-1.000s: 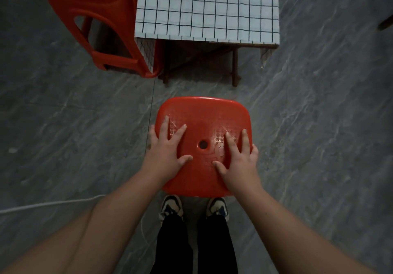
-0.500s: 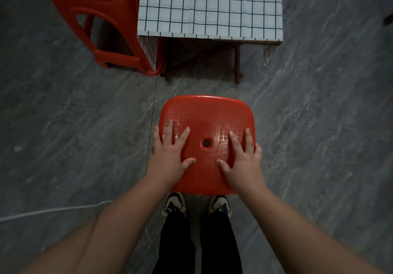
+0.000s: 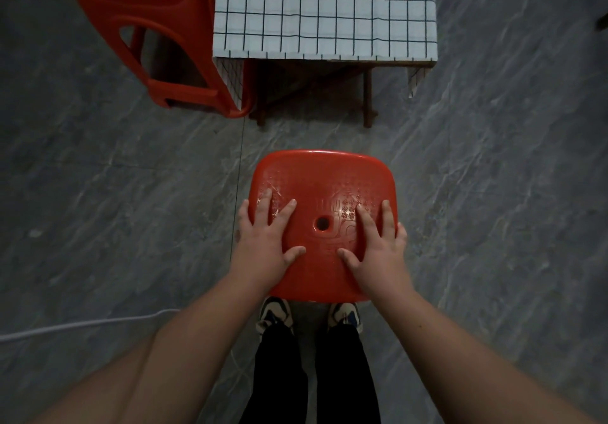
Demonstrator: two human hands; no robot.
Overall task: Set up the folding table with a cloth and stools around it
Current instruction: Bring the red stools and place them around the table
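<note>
A red stool [image 3: 324, 226] is seen from above, near the front edge of the folding surface [image 3: 424, 60], which is already covered by a checked cloth [image 3: 324, 8]. Both palms are laid flat on the seat, left hand [image 3: 263, 241] and right hand [image 3: 378, 245], fingers spread; no grip is closed on anything, though the outermost fingers curl over the seat's rim. A second red stool [image 3: 158, 28] is parked at the surface's left side, touching the cloth's hang. Whether the stool's legs are on the floor [image 3: 115, 193] cannot be told — they are hidden. Judged risks: with open palms only, the stool may slide or tip if pushed; a white cord [image 3: 82, 325] lies near the shoes — a possible snag.
</note>
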